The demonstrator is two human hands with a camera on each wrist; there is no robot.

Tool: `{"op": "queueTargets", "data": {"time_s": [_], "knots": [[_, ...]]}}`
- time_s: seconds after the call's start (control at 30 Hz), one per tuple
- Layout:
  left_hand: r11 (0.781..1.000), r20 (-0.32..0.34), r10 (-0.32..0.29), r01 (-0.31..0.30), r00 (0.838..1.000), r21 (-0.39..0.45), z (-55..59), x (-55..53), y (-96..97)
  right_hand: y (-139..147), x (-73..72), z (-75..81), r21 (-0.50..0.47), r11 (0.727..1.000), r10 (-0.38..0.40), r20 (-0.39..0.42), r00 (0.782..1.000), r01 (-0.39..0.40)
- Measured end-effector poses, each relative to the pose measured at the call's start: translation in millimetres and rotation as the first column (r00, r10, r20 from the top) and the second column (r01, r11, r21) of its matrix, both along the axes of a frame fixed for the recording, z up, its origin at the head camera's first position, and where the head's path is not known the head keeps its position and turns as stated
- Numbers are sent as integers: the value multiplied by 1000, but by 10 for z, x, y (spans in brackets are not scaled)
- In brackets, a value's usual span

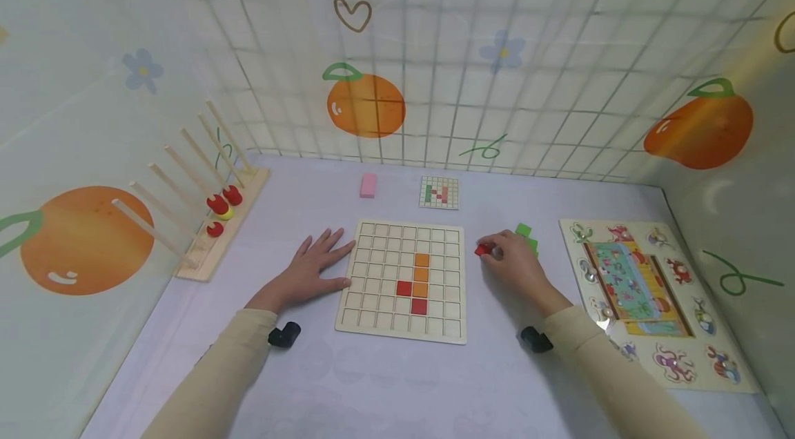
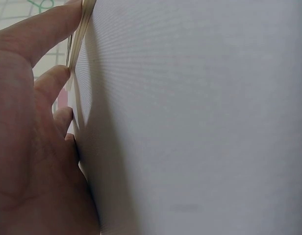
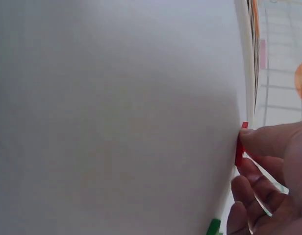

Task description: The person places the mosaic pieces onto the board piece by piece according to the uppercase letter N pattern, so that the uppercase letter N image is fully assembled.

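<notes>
Right hand (image 1: 517,264): grip pinched on small red square tile (image 1: 481,250), just right of pale wooden grid board (image 1: 391,272). Left hand (image 1: 308,268) spread, fingers touching board's left edge; best brace board lightly, tile level.

Play corner, printed curtain (image 1: 428,32), peg toy (image 1: 231,226)

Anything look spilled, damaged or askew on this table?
Nothing stands out. No spill or damage visible; the red and orange tiles on the grid board look squarely seated. The green tiles lie loose and unevenly beside the right hand, but that seems ordinary for unplaced pieces.
</notes>
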State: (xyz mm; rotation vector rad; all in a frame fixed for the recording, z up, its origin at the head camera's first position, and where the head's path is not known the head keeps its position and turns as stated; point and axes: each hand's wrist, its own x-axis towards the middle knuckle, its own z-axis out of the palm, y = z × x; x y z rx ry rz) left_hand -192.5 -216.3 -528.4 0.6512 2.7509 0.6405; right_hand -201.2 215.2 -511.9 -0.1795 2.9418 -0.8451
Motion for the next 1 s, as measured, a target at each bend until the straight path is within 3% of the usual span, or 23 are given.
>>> {"op": "queueTargets", "data": {"time_s": [0.17,0.6,1.0], "knots": [[1000,-7,-1,1,1000,5,1,2,-1,-78,63,-16,3,999,44,2,999,-44],[1000,0,1,-1,1000,6,16,7,9,-146,133,-11,20,1000,18,24,1000,-18],[1000,-1,-5,5,1000,7,21,3,10,-138,143,1,-16,998,53,19,998,-53]]}}
